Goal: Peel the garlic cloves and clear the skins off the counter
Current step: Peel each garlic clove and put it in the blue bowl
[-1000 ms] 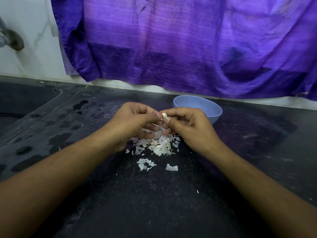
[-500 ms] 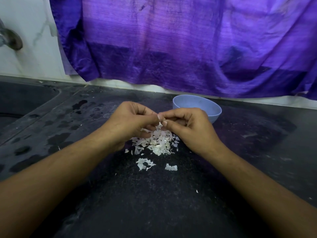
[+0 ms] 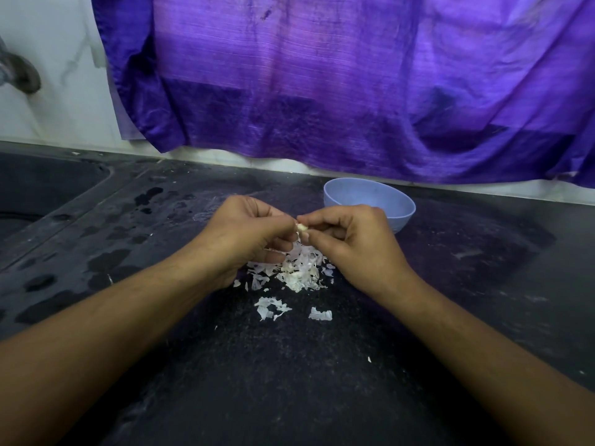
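Note:
A small pale garlic clove (image 3: 302,227) is pinched between the fingertips of my left hand (image 3: 244,233) and my right hand (image 3: 351,239), just above the black counter (image 3: 289,381). A strip of skin hangs from the clove toward a heap of white garlic skins (image 3: 299,268) lying under both hands. Two smaller clumps of skin (image 3: 272,308) lie nearer to me. A light blue bowl (image 3: 370,201) stands right behind my right hand; its inside is hidden from view.
A dark sink basin (image 3: 38,194) is set into the counter at the left, with a metal tap fitting (image 3: 22,75) on the white wall above it. A purple cloth (image 3: 354,85) hangs along the back wall. Wet patches (image 3: 106,262) mark the counter at left.
My hands have stayed together over the heap. The clove, hidden between my fingertips half a second ago, shows again with a strip of skin hanging from it.

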Action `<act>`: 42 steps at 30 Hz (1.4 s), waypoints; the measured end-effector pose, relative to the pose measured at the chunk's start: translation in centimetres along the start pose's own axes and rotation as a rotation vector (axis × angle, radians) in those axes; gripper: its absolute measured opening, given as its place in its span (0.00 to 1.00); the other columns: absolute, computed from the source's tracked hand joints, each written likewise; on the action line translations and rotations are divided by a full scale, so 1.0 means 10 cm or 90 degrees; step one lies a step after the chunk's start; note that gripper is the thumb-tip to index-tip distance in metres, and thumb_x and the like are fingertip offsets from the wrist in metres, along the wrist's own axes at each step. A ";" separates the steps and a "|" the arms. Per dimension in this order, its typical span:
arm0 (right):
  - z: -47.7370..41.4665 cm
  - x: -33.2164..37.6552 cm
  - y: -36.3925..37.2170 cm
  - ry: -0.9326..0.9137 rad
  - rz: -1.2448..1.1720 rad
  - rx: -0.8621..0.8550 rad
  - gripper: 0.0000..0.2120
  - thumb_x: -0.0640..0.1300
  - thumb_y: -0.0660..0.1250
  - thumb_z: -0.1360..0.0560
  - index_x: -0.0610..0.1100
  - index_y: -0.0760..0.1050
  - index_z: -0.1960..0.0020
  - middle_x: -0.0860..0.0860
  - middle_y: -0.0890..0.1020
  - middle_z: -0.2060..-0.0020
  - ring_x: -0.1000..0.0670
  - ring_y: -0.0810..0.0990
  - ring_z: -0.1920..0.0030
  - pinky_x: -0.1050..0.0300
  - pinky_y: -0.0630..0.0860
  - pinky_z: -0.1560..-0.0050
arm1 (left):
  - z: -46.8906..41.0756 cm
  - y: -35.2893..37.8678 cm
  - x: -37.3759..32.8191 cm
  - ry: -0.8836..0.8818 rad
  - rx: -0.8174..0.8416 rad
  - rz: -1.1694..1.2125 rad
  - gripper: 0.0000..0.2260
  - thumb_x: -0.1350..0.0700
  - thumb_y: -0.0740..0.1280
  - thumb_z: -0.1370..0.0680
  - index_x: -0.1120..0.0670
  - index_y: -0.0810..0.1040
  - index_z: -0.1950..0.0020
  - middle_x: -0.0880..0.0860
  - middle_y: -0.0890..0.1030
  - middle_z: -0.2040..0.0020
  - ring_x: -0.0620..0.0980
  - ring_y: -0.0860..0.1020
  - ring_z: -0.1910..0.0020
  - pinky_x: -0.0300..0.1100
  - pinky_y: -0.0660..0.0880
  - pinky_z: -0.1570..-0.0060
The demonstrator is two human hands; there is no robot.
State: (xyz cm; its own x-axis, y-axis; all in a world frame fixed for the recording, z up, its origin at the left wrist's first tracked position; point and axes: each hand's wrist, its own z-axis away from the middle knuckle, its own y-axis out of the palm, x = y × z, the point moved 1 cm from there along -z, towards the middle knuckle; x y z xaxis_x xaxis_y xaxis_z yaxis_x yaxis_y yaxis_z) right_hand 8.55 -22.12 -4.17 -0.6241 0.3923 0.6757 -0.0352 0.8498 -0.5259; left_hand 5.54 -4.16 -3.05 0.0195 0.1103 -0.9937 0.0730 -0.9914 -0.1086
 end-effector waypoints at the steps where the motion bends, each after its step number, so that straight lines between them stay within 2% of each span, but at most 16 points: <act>1: 0.00 0.00 0.00 0.001 -0.005 0.000 0.09 0.37 0.75 0.24 0.44 0.87 0.45 0.53 0.88 0.57 0.55 0.87 0.57 0.50 0.85 0.50 | 0.00 0.00 0.00 0.001 -0.002 0.003 0.04 0.64 0.72 0.24 0.61 0.85 0.58 0.55 0.85 0.64 0.44 0.81 0.67 0.41 0.83 0.62; 5: -0.02 0.00 -0.04 0.001 -0.023 -0.004 0.08 0.36 0.75 0.24 0.44 0.86 0.46 0.53 0.88 0.58 0.53 0.87 0.58 0.50 0.85 0.51 | 0.00 0.01 -0.01 0.006 0.027 0.025 0.03 0.62 0.73 0.23 0.61 0.85 0.54 0.54 0.86 0.62 0.44 0.82 0.65 0.41 0.82 0.64; 9: -0.01 0.02 -0.05 -0.014 -0.028 0.002 0.09 0.35 0.75 0.24 0.46 0.86 0.46 0.53 0.88 0.57 0.54 0.87 0.57 0.50 0.85 0.51 | -0.01 -0.03 -0.02 0.005 0.040 0.008 0.11 0.56 0.76 0.24 0.64 0.85 0.50 0.55 0.86 0.60 0.45 0.82 0.64 0.40 0.82 0.66; 15: 0.00 -0.01 -0.02 0.004 -0.036 0.008 0.09 0.36 0.76 0.25 0.44 0.86 0.45 0.52 0.88 0.56 0.52 0.88 0.56 0.45 0.85 0.49 | -0.03 -0.07 -0.03 -0.059 0.070 0.031 0.06 0.60 0.76 0.25 0.62 0.85 0.52 0.57 0.86 0.61 0.46 0.83 0.67 0.39 0.82 0.68; 20: 0.00 -0.01 -0.02 0.009 -0.021 0.010 0.09 0.36 0.76 0.25 0.43 0.86 0.45 0.52 0.88 0.56 0.53 0.88 0.56 0.46 0.85 0.50 | -0.03 -0.05 -0.02 -0.062 0.059 0.032 0.05 0.63 0.73 0.23 0.64 0.85 0.50 0.57 0.86 0.61 0.47 0.83 0.67 0.40 0.83 0.66; 23: 0.00 0.00 -0.03 0.005 -0.006 0.011 0.09 0.37 0.77 0.25 0.44 0.86 0.45 0.52 0.88 0.56 0.54 0.88 0.57 0.47 0.85 0.50 | -0.03 -0.03 0.00 -0.036 0.032 0.006 0.04 0.64 0.72 0.23 0.65 0.84 0.53 0.57 0.86 0.63 0.46 0.82 0.68 0.40 0.82 0.67; 26: 0.01 0.01 -0.02 0.003 0.006 0.021 0.09 0.38 0.77 0.25 0.45 0.87 0.46 0.53 0.88 0.57 0.55 0.87 0.57 0.48 0.85 0.51 | -0.03 -0.03 0.01 0.012 0.010 -0.064 0.04 0.63 0.72 0.23 0.63 0.85 0.56 0.56 0.86 0.63 0.46 0.83 0.65 0.43 0.83 0.62; 29: 0.00 0.00 -0.02 0.008 0.001 0.029 0.08 0.39 0.76 0.24 0.44 0.87 0.46 0.53 0.88 0.58 0.55 0.88 0.58 0.48 0.85 0.51 | -0.03 -0.04 0.01 0.033 0.002 -0.092 0.04 0.62 0.73 0.23 0.62 0.85 0.56 0.56 0.87 0.62 0.47 0.84 0.64 0.46 0.84 0.57; 32: -0.01 -0.01 -0.02 0.021 -0.031 0.030 0.06 0.39 0.75 0.23 0.44 0.87 0.46 0.51 0.88 0.59 0.51 0.88 0.59 0.46 0.85 0.52 | -0.04 -0.03 0.02 0.025 0.005 -0.071 0.04 0.62 0.73 0.24 0.63 0.85 0.55 0.55 0.86 0.63 0.46 0.83 0.64 0.46 0.84 0.59; 34: -0.01 0.00 -0.03 0.036 -0.073 0.025 0.06 0.38 0.74 0.23 0.43 0.86 0.47 0.49 0.88 0.60 0.49 0.87 0.61 0.49 0.85 0.55 | -0.04 -0.02 0.02 0.019 0.017 -0.057 0.04 0.62 0.72 0.23 0.64 0.84 0.54 0.54 0.84 0.64 0.45 0.82 0.65 0.44 0.83 0.61; 37: -0.02 0.02 -0.03 0.086 -0.225 0.027 0.06 0.35 0.72 0.22 0.36 0.83 0.46 0.43 0.87 0.62 0.49 0.86 0.63 0.54 0.83 0.57 | -0.05 -0.02 0.03 0.025 0.027 -0.084 0.05 0.63 0.72 0.23 0.64 0.84 0.54 0.56 0.84 0.63 0.46 0.82 0.64 0.48 0.84 0.58; 39: -0.02 0.04 -0.03 0.109 -0.292 0.032 0.07 0.33 0.70 0.22 0.33 0.82 0.44 0.40 0.86 0.60 0.48 0.86 0.61 0.54 0.84 0.55 | -0.05 -0.03 0.04 0.035 0.027 -0.110 0.06 0.62 0.71 0.22 0.64 0.84 0.54 0.56 0.84 0.62 0.48 0.82 0.62 0.51 0.84 0.57; 42: -0.02 0.04 -0.04 0.127 -0.311 0.042 0.07 0.32 0.69 0.21 0.33 0.81 0.44 0.37 0.87 0.57 0.46 0.87 0.59 0.51 0.84 0.53 | -0.06 -0.05 0.03 0.055 0.026 -0.100 0.07 0.58 0.70 0.20 0.61 0.85 0.53 0.54 0.85 0.61 0.49 0.83 0.61 0.49 0.84 0.59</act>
State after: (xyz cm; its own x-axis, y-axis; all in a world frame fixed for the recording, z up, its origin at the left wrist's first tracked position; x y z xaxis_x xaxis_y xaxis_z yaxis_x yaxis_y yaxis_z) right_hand 8.42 -22.21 -3.58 -0.3619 0.0214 0.9320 -0.3376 0.9289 -0.1524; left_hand 6.06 -3.58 -3.24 0.0960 0.2681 -0.9586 0.0420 -0.9633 -0.2652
